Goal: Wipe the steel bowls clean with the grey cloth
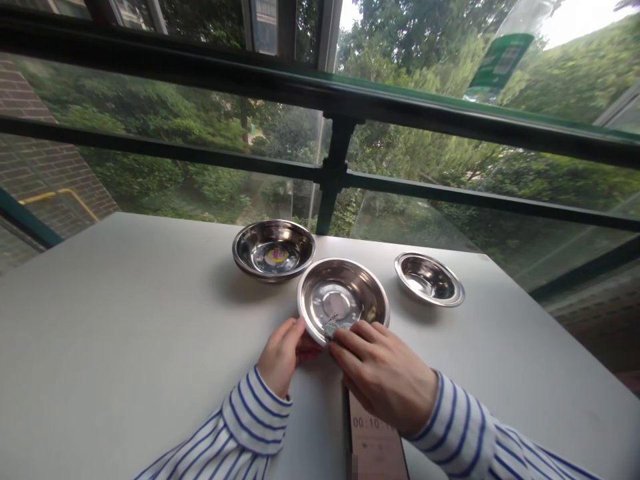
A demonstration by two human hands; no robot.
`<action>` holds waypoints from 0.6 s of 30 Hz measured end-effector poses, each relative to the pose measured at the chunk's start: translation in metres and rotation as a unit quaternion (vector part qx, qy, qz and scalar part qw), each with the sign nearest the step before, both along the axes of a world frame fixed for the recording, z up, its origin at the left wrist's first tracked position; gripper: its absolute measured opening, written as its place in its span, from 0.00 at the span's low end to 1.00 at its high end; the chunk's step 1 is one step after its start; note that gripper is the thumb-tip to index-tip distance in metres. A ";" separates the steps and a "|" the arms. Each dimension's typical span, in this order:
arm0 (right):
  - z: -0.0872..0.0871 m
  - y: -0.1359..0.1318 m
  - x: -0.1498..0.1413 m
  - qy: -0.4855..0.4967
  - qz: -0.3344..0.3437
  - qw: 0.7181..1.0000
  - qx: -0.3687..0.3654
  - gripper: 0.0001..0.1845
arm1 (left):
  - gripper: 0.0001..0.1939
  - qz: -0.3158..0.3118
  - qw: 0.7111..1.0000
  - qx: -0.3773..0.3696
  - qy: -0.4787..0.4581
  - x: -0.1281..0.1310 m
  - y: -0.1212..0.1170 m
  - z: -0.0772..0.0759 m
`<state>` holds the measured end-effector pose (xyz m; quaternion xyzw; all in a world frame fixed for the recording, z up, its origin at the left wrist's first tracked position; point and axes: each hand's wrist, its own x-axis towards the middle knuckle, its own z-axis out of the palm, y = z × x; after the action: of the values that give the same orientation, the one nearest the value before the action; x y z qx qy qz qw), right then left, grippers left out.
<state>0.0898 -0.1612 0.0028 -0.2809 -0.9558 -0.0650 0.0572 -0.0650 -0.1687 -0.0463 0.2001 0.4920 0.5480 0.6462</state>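
Gleaming, the round metal bowl (367,285) is pinched by left fingers (297,328), right fingers (356,341) clasping a greyish wad (335,328).

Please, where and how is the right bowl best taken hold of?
I would pinch the right bowl by its rim, coming from the right with the right hand, thumb on top. The rim flares outward, so it should give an edge; the bowl stands upright, with the middle bowl to its left.
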 end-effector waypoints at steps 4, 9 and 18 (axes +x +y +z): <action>-0.004 0.000 -0.007 0.006 -0.010 0.999 0.033 0.09 | 0.10 -0.018 1.000 0.010 -0.011 -0.001 0.000 -0.001; -0.008 0.002 -0.025 0.017 0.003 0.997 0.070 0.12 | 0.08 -0.001 0.999 0.027 -0.041 -0.004 -0.001 -0.003; -0.013 -0.006 0.021 0.031 -0.006 0.996 0.088 0.13 | 0.16 -0.006 0.999 0.039 0.009 -0.005 0.001 -0.010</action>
<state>0.1113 -0.1673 -0.0100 -0.2826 -0.9425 -0.1404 0.1106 -0.0698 -0.1679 -0.0562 0.2330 0.4748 0.5615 0.6365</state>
